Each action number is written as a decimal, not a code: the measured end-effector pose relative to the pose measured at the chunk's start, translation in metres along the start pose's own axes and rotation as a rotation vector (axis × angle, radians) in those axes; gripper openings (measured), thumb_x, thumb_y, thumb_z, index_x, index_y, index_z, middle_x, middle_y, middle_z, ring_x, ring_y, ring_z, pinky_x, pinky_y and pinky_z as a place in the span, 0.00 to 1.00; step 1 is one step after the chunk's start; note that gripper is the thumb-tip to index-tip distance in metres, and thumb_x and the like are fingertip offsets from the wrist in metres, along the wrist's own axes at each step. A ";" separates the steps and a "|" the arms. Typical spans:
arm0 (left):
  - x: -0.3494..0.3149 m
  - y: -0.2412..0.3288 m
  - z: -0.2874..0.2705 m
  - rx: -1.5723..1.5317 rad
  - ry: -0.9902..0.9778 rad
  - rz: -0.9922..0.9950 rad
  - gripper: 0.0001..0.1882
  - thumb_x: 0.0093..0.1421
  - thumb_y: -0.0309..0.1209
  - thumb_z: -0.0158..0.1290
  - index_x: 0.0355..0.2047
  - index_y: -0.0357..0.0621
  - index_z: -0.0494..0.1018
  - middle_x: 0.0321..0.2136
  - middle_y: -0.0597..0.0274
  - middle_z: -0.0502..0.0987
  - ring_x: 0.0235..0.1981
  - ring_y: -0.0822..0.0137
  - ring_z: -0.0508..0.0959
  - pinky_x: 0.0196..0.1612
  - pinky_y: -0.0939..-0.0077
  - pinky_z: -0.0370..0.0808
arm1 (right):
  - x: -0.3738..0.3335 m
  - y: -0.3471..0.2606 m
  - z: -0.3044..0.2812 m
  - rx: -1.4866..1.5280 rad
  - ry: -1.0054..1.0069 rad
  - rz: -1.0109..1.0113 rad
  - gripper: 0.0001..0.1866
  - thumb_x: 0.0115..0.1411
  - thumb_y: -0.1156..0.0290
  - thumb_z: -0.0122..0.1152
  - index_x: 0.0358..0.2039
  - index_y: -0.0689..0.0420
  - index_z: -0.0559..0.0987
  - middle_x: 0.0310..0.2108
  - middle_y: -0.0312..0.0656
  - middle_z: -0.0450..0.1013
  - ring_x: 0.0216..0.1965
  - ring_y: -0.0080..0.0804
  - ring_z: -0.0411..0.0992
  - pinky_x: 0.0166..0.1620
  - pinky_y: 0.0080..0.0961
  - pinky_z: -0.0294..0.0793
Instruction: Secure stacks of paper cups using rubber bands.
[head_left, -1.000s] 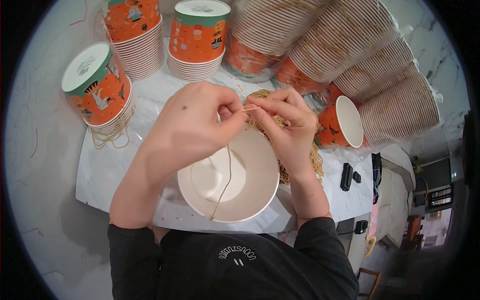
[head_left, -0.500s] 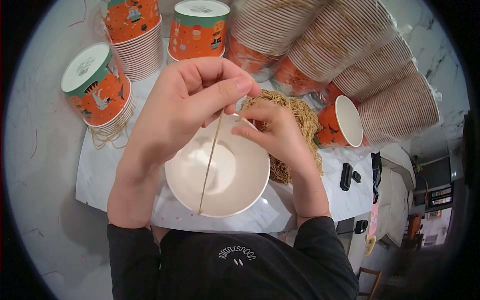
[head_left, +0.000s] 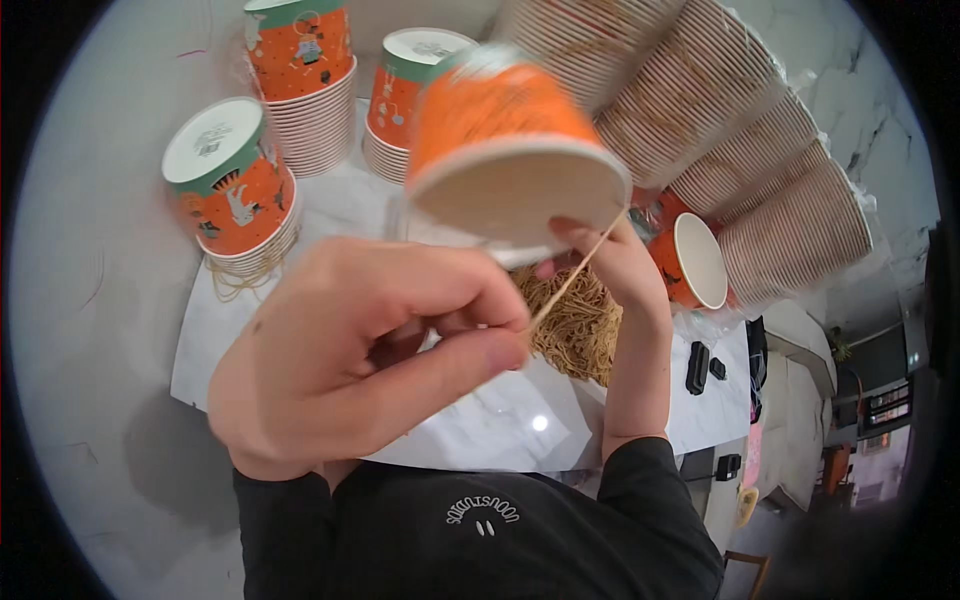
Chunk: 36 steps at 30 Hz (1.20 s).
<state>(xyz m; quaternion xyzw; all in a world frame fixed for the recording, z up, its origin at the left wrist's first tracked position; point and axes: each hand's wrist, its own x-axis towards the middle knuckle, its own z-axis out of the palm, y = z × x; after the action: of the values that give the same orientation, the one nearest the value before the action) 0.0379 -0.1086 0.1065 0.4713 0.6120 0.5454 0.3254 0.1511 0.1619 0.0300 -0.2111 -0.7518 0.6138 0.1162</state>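
An orange and green paper bucket (head_left: 510, 115) is tilted in the air above the table, its white opening facing toward me; it is smeared by motion. My right hand (head_left: 630, 270) grips it at the right side of its rim, with the thumb at the opening. Between thumb and curled forefinger, my left hand (head_left: 370, 350) pinches a thin tan string (head_left: 572, 283). That string runs taut from the pinch up to the bucket's rim beside my right hand. Below the bucket lies a tangled heap of tan string (head_left: 580, 335), partly hidden by my hands.
Upturned bucket stacks stand at the left (head_left: 240, 205) and back (head_left: 310, 135); string loops hang on the nearest. Plastic-wrapped stacks (head_left: 690, 110) lean at the back right, near a sideways bucket (head_left: 700, 260). Small black devices (head_left: 698, 368) sit on the marbled table (head_left: 490, 430).
The bucket was upright on the table and is now lifted and tipped away from me in my right hand. My left hand has come nearer and lower, still pinching the string.
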 end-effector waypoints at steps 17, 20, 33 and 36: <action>-0.087 -0.125 -0.159 0.711 0.983 0.039 0.11 0.62 0.30 0.63 0.34 0.36 0.74 0.46 0.52 0.79 0.48 0.63 0.78 0.54 0.68 0.76 | 0.207 -0.001 0.262 -0.220 0.185 -0.875 0.31 0.75 0.55 0.36 0.74 0.51 0.51 0.64 0.62 0.62 0.56 0.58 0.72 0.59 0.45 0.71; -0.078 -0.142 -0.155 0.652 0.911 -0.044 0.17 0.61 0.31 0.65 0.45 0.36 0.73 0.51 0.49 0.77 0.53 0.58 0.77 0.59 0.63 0.73 | 0.206 -0.001 0.254 -0.197 -0.059 -0.541 0.38 0.66 0.69 0.50 0.74 0.52 0.49 0.48 0.57 0.71 0.43 0.55 0.77 0.46 0.46 0.78; -0.049 -0.234 -0.143 0.733 0.955 0.111 0.49 0.63 0.32 0.63 0.76 0.44 0.43 0.72 0.43 0.53 0.67 0.49 0.65 0.64 0.57 0.68 | 0.087 0.087 0.143 -0.940 0.256 -0.879 0.13 0.53 0.70 0.64 0.39 0.59 0.80 0.38 0.49 0.75 0.41 0.48 0.73 0.46 0.45 0.74; -0.042 -0.216 -0.122 0.552 0.925 0.085 0.49 0.62 0.30 0.63 0.76 0.46 0.44 0.71 0.45 0.55 0.67 0.49 0.65 0.63 0.56 0.69 | 0.011 0.047 0.045 -0.917 0.367 -0.641 0.10 0.50 0.70 0.67 0.31 0.60 0.81 0.37 0.50 0.76 0.43 0.50 0.73 0.46 0.47 0.74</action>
<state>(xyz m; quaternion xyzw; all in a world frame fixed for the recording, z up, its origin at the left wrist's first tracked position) -0.1066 -0.1828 -0.0852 0.2742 0.7924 0.5275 -0.1365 0.1300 0.1348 -0.0265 -0.1048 -0.9344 0.1135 0.3210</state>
